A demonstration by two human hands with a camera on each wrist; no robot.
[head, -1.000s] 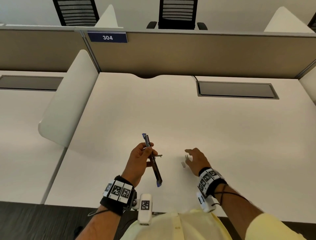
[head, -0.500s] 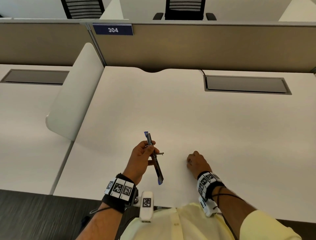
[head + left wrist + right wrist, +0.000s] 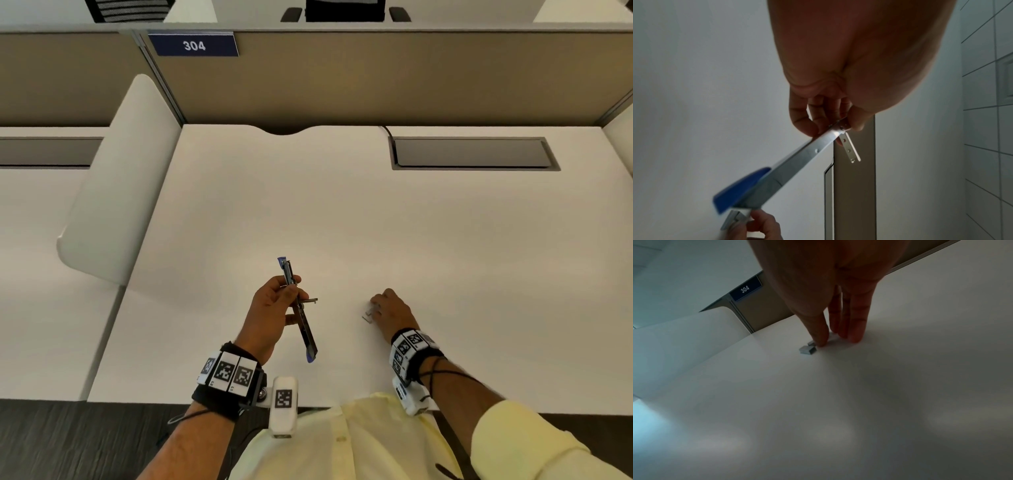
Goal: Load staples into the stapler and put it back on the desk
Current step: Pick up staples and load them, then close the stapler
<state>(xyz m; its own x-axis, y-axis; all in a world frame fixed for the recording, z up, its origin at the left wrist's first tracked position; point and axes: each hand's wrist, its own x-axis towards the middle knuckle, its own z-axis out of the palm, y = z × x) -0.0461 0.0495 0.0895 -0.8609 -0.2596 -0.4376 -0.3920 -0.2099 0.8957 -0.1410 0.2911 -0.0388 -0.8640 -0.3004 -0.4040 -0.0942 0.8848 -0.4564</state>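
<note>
My left hand (image 3: 291, 291) holds the stapler (image 3: 306, 329), a slim metal one with blue ends, swung fully open and lifted above the white desk (image 3: 445, 257). In the left wrist view the fingers (image 3: 807, 123) pinch it near the hinge, and the blue-tipped arm (image 3: 742, 190) points down-left. My right hand (image 3: 376, 310) is down on the desk to the right. Its thumb (image 3: 819, 337) and fingertips close on a small piece of staples (image 3: 811, 342). A second staple piece (image 3: 806, 350) lies loose just beside it.
A recessed grey cable tray (image 3: 472, 153) sits at the desk's back right. A white curved divider (image 3: 116, 192) stands along the left edge, and a tan partition (image 3: 376, 78) with a "304" sign (image 3: 194, 45) closes the back. The desk's front edge is near my body.
My right hand has dropped from an open reach onto the staples and its fingers have closed there. The left hand keeps the open stapler in about the same place.
</note>
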